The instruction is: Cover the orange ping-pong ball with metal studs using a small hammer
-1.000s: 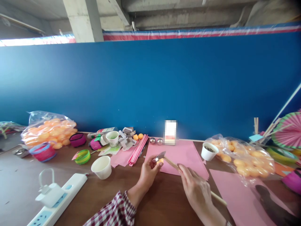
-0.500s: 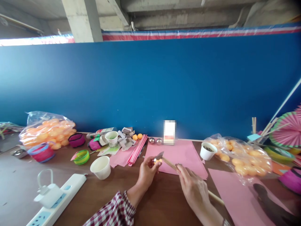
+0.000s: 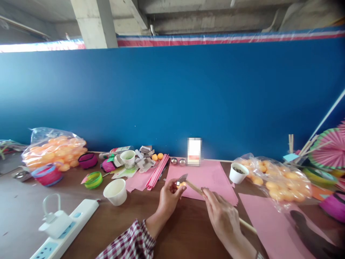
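Note:
Between its thumb and fingers, my left hand [image 3: 170, 196] holds a small orange ball [image 3: 183, 184], much of it hidden by the fingers. My right hand [image 3: 222, 212] is closed round the long wooden shaft of a tool [image 3: 195, 187], whose rear end shows behind the wrist. A pointed, shiny metal piece [image 3: 183, 177] at the tool's front end lies against or just above the ball; I cannot tell whether it has gone in. Both hands are over the near edge of a stack of pink paper [image 3: 207, 178].
A white paper cup [image 3: 115, 191] stands left of my hands, and a cup of dark bits [image 3: 238, 173] stands to the right. Bags of orange balls [image 3: 55, 149] lie at both sides. A power strip [image 3: 70, 230] fills the near left. A blue partition [image 3: 172, 97] rises behind.
Almost nothing differs. The ball in my left hand looks very slightly turned or shifted, and my right hand stays on the shaft.

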The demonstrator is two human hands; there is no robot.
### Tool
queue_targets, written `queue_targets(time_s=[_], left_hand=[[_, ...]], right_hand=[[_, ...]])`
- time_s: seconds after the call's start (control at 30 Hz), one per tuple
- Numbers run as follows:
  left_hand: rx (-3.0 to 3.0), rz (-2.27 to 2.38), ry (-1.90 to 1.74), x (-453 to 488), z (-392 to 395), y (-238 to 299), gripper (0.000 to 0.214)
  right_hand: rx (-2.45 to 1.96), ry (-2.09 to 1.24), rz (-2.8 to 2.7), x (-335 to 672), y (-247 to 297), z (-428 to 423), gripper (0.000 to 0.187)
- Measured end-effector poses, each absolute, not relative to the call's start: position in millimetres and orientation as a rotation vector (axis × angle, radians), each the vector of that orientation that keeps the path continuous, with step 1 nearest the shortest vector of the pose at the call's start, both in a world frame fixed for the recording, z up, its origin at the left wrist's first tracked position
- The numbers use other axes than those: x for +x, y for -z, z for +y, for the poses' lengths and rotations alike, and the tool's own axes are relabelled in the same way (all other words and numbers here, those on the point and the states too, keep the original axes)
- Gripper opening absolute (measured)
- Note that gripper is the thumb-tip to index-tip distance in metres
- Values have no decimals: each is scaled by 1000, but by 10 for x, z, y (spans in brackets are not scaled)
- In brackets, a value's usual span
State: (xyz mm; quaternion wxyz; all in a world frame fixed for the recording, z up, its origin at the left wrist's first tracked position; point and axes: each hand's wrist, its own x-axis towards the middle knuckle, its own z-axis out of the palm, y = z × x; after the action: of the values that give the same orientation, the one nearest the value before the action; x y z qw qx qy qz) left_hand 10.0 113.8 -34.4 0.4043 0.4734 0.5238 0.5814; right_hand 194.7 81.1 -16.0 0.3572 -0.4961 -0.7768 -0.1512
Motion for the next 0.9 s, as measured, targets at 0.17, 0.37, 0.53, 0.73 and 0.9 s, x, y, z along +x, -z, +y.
queue_targets(time_s=[0.17, 0.37, 0.53, 0.73, 0.9], left_hand=[[1215, 1379, -1446, 78, 1121, 323, 47], [1305, 1423, -1371, 76, 1099, 251, 37], [1350, 1507, -1344, 59, 1090, 242, 36], [1302, 1544, -1361, 41, 1109, 275, 38], [1272, 1526, -1364, 50, 1106, 270, 39]], right_hand=[[-1289, 411, -1951, 1991, 132, 813, 28], [-1287, 399, -1970, 1991, 166, 827, 28], [-1303, 424, -2025, 1959, 150, 821, 28], [-1303, 416, -2040, 1962, 143, 810, 26], [-1284, 395, -2009, 1972, 159, 816, 25]])
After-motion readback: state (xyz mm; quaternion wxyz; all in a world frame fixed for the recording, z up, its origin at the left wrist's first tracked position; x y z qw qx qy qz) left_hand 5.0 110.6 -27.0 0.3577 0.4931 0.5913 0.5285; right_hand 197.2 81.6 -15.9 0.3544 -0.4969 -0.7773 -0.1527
